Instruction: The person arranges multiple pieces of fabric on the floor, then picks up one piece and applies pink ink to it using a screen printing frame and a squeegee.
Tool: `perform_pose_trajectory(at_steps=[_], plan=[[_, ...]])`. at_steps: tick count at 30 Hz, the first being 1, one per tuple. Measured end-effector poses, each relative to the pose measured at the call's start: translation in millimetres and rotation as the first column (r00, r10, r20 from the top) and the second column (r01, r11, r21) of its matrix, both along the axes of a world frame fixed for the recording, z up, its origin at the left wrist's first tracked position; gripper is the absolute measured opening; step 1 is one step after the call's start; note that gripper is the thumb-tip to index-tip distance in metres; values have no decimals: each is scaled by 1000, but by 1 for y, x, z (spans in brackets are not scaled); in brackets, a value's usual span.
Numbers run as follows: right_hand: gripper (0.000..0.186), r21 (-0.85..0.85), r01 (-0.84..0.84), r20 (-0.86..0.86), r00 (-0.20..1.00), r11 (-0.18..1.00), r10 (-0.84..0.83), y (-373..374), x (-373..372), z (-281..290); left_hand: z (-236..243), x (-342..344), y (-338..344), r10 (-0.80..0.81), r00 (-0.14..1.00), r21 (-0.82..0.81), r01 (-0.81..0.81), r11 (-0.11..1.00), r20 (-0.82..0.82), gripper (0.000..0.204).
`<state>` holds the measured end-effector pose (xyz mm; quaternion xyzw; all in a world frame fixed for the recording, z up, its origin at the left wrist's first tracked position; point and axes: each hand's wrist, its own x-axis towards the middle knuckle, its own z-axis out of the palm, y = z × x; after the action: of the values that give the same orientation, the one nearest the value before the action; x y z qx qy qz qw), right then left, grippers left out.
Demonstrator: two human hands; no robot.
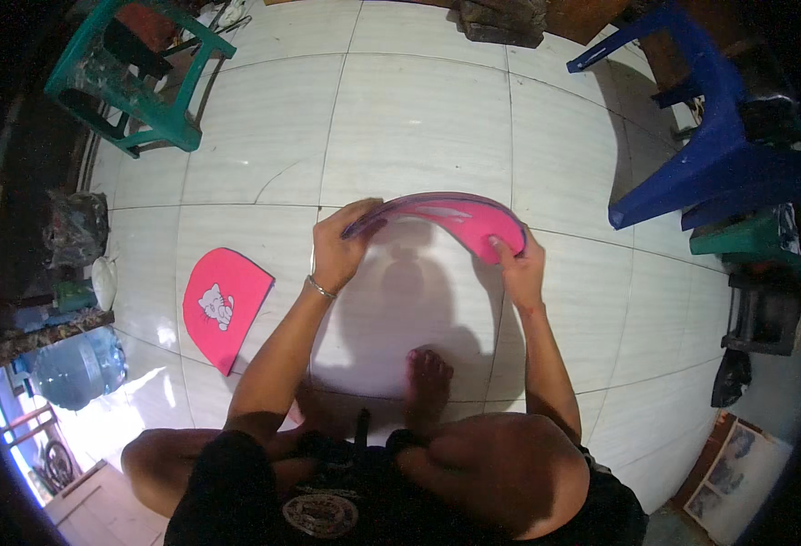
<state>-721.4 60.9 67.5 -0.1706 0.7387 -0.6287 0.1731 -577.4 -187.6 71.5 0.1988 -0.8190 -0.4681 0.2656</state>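
Between both hands I hold a thin, flexible pink sole-shaped sheet, bowed into an arch above the tiled floor. It has a dark edge and a pale printed patch. My left hand is closed round its left end, fingers partly hidden behind it. My right hand grips the other end, thumb on the pink face. To the left of my left forearm, a pink half-sole-shaped piece with a white cat picture lies flat on the floor, apart from my hands.
White floor tiles lie around me. A green plastic stool stands at far left, a blue plastic chair at far right. A large water bottle is at left. A dark plastic crate stands at right. My bare foot is below the sheet.
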Motion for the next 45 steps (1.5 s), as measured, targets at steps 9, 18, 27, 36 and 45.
perform_pose_trajectory(at_steps=[9, 18, 27, 36, 45], plan=[[46, 220, 41, -135, 991, 975, -11, -6, 6, -32, 8, -13, -12, -20, 894, 54, -5, 999, 447, 30], [42, 260, 47, -358, 933, 965, 50, -16, 11, -30, -7, -5, -34, -141, 899, 54, 130, 990, 414, 41], [41, 284, -20, -348, 929, 959, 123, -17, 18, -20, -4, 2, -29, -159, 976, 104, 144, 984, 147, 51], [38, 226, -8, -374, 923, 974, 94, -10, 9, -37, 13, -11, -21, -92, 993, 161, 78, 984, 78, 27], [38, 254, -122, -276, 941, 959, 193, -13, 4, -32, -16, 21, -44, -360, 933, 425, 328, 844, -5, 44]])
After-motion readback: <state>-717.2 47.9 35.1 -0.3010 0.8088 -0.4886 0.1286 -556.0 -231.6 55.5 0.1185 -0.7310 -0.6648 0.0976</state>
